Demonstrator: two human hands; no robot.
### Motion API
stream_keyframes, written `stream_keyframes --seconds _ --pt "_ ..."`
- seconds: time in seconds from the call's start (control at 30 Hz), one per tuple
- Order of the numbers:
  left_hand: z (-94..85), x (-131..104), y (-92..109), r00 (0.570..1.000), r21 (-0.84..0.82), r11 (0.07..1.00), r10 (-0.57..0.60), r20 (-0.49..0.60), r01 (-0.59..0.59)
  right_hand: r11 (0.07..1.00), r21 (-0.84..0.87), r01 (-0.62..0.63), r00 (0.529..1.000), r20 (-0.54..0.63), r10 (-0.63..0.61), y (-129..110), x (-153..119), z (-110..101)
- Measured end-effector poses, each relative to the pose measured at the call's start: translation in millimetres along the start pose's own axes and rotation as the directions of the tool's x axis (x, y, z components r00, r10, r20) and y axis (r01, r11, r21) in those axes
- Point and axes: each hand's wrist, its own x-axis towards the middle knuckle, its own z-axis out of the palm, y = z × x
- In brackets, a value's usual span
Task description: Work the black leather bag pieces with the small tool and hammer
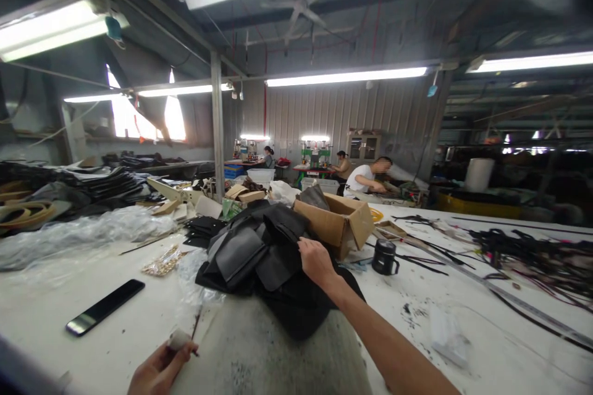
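And here are the two hands, working well apart: the right hand (317, 262) reaches in with its fingertips at the edge of the heap of black pieces (241, 253), though whether they have pinched the material I cannot tell, while the left hand (162, 367) sits low and near, thumb and fingers closed on a small white object (178, 339). The relation that counts: the heap lies straight ahead on the tabletop (324, 376), beyond the left hand and to its right, its longer spread running side to side, and the right hand is clearly nearer, right at its right-hand flank. The uppermost flap slants down from far left toward those fingertips. Now the count: one heap, its pieces overlapping too much to number; one white object; one phone (105, 307), off to the left; one dark mug (384, 257), right of the right hand; one open cardboard box (361, 225), just behind the heap; one clutch of small gold-coloured bits (164, 260); and three co-workers in the background.
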Motion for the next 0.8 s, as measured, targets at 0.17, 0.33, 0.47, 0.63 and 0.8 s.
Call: stream_keyframes --seconds 0.17,0.33,0.47,0.63,0.8 --pt "-4.1 -3 9 0.999 0.004 1.0 -0.004 0.04 0.004 0.986 0.032 0.166 0.97 0.175 -0.169 -56 -119 -9" --pt "-3.5 -15 22 0.999 -0.026 1.0 0.003 0.042 -0.002 0.962 0.266 0.064 0.947 0.288 -0.142 -73 -162 -12" --pt "-4.0 -26 31 0.999 -0.028 0.999 0.034 0.036 -0.033 0.953 0.254 -0.166 0.964 0.247 0.102 -51 -121 -1" --pt "-3.9 -27 37 0.999 -0.008 0.999 0.035 0.029 -0.034 0.932 0.196 -0.306 0.902 0.372 0.218 -44 -87 28" --pt "-10.5 -26 38 0.999 0.024 0.999 0.039 0.028 -0.039 0.929 0.18 -0.324 0.905 0.346 0.248 -49 -92 39"
